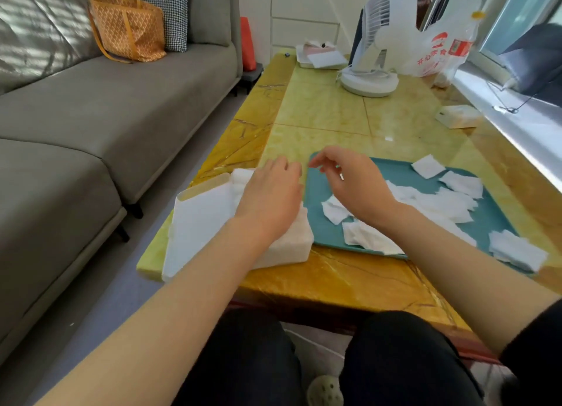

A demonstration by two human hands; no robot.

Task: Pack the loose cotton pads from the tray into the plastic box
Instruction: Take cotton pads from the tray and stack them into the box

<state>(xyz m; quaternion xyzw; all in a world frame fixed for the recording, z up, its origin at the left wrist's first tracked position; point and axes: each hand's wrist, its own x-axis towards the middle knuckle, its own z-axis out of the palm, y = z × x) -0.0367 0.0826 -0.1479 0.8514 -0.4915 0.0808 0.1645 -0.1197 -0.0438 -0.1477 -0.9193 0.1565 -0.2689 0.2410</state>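
Head view — plastic box [289,247] lies lengthwise near-to-far beside tray [325,238].

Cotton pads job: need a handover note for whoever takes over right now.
Left hand: flat on the pads stacked in the plastic box, whose white lid lies open to the left.
Right hand: above the tray, fingers loosely curled; whether it has a grip on a pad cannot be told.
Done: the box holds a thick stack.
Left: many loose cotton pads lie on the tray, from its near edge to its far corner.
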